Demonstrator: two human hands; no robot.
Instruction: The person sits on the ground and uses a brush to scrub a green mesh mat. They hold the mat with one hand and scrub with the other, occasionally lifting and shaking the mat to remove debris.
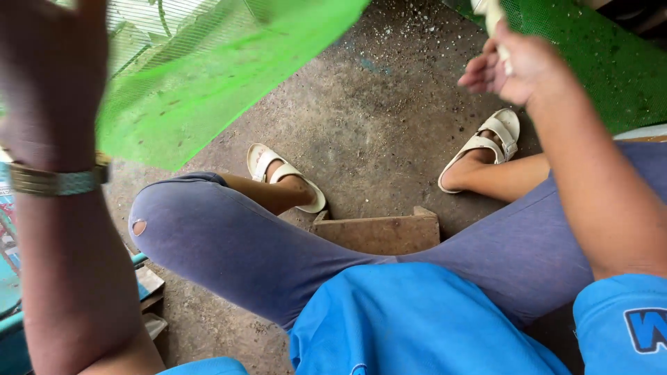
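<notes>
Rough concrete floor point(375, 118) under hands holding green mesh point(208, 76).

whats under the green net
Bare concrete floor and the left sandal lie below the green net. The left hand holds it; whatever lies behind the mesh is covered.

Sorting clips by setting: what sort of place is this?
Probably an informal workshop or yard: rough concrete floor, green mesh netting in the left hand, and a low wooden stool.
</notes>
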